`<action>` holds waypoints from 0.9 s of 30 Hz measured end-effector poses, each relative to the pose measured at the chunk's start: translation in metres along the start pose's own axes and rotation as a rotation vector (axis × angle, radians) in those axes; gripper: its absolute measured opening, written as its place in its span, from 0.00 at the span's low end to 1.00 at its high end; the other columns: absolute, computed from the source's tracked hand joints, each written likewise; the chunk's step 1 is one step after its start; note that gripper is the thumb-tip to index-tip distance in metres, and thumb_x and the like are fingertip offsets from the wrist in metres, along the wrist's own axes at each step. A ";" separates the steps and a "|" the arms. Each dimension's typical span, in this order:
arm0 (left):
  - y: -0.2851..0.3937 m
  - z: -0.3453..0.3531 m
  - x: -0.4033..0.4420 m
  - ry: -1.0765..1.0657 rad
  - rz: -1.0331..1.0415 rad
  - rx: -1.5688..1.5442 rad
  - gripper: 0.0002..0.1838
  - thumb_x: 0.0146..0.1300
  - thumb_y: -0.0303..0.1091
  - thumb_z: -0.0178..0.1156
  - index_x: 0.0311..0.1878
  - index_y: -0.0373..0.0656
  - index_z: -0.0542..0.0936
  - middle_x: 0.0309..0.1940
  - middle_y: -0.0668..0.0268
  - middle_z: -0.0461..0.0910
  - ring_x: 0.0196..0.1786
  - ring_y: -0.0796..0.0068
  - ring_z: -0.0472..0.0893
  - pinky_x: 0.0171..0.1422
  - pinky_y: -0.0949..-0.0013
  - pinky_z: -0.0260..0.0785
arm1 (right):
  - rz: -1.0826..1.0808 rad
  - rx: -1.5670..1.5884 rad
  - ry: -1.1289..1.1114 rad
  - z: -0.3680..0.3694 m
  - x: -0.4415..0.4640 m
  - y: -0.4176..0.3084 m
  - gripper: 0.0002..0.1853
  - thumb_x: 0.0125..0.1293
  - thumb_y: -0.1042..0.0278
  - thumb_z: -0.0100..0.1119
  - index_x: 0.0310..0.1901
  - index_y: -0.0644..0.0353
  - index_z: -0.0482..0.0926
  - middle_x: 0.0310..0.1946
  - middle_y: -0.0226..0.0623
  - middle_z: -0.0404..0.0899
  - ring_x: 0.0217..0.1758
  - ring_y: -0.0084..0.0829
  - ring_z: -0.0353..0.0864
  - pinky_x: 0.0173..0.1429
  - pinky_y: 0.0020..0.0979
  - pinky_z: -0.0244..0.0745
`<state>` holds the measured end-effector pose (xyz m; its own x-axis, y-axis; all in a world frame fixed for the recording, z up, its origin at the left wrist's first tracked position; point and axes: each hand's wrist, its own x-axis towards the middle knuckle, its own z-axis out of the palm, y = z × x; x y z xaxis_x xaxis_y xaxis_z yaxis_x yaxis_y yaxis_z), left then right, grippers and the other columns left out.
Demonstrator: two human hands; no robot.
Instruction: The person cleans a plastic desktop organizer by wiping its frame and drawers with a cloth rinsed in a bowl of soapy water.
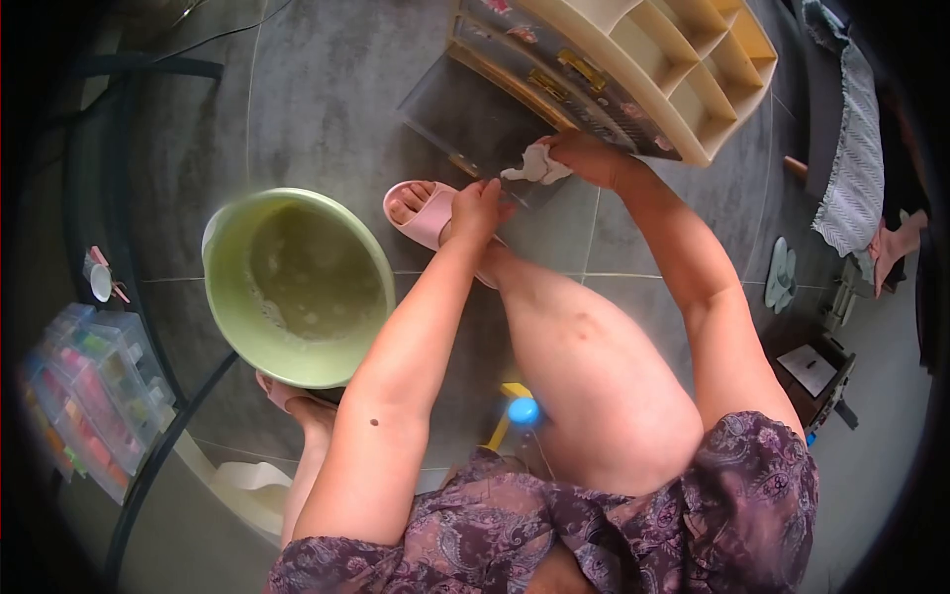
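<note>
My right hand [586, 159] is closed around a crumpled white cloth [539, 166], beside the front of a cream drawer cabinet [683, 148]. At the near edge of a see-through plastic drawer [450, 114], my left hand [476, 211] has its fingers closed on the corner. The drawer sits low against the cabinet, and how far it is out of it I cannot tell. The cloth lies close to the drawer's near end. My left hand is just above a foot in a pink slipper [428, 216].
A green basin [223, 287] with cloudy water stands on the grey tiled floor [327, 119] at left. Beyond it are a dark metal frame [124, 178] and a clear organizer box [99, 376]. Pale green slippers [781, 274] lie at right. A blue knob [523, 412] shows between my legs.
</note>
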<state>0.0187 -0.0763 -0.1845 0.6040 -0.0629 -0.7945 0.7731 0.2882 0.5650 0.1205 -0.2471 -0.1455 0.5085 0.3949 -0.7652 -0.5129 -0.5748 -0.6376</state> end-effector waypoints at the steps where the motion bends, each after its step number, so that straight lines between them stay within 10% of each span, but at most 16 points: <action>1: -0.001 -0.004 -0.001 -0.038 -0.004 0.067 0.13 0.63 0.34 0.49 0.42 0.32 0.73 0.34 0.64 0.75 0.34 0.71 0.80 0.33 0.75 0.74 | -0.011 0.243 -0.046 -0.002 0.001 0.014 0.13 0.55 0.68 0.46 0.37 0.65 0.77 0.38 0.40 0.78 0.44 0.34 0.76 0.45 0.34 0.70; 5: 0.018 -0.007 -0.036 -0.029 -0.013 0.099 0.18 0.62 0.35 0.51 0.52 0.33 0.70 0.38 0.64 0.76 0.38 0.74 0.78 0.40 0.75 0.72 | 0.058 0.870 -0.161 0.009 -0.015 0.007 0.16 0.59 0.64 0.42 0.41 0.65 0.75 0.42 0.42 0.76 0.46 0.37 0.76 0.49 0.38 0.70; 15: 0.044 -0.001 -0.062 -0.103 0.300 0.091 0.24 0.55 0.34 0.61 0.54 0.38 0.69 0.48 0.62 0.71 0.49 0.74 0.72 0.52 0.73 0.63 | -0.063 1.003 -0.270 0.038 -0.041 -0.016 0.20 0.62 0.52 0.45 0.47 0.57 0.74 0.46 0.37 0.75 0.51 0.33 0.73 0.56 0.36 0.67; 21: 0.029 0.000 -0.055 0.132 0.754 0.440 0.15 0.50 0.37 0.62 0.35 0.36 0.71 0.33 0.64 0.74 0.37 0.76 0.72 0.42 0.75 0.65 | -0.017 0.937 -0.234 0.073 -0.045 -0.013 0.24 0.62 0.47 0.49 0.52 0.55 0.70 0.48 0.33 0.72 0.52 0.27 0.71 0.57 0.33 0.66; 27: 0.029 -0.049 -0.036 0.353 0.424 0.014 0.09 0.52 0.32 0.60 0.31 0.39 0.70 0.21 0.67 0.70 0.26 0.77 0.69 0.33 0.73 0.65 | 0.285 0.744 0.087 0.065 -0.056 0.046 0.25 0.60 0.48 0.52 0.52 0.58 0.69 0.48 0.33 0.73 0.53 0.30 0.72 0.59 0.34 0.67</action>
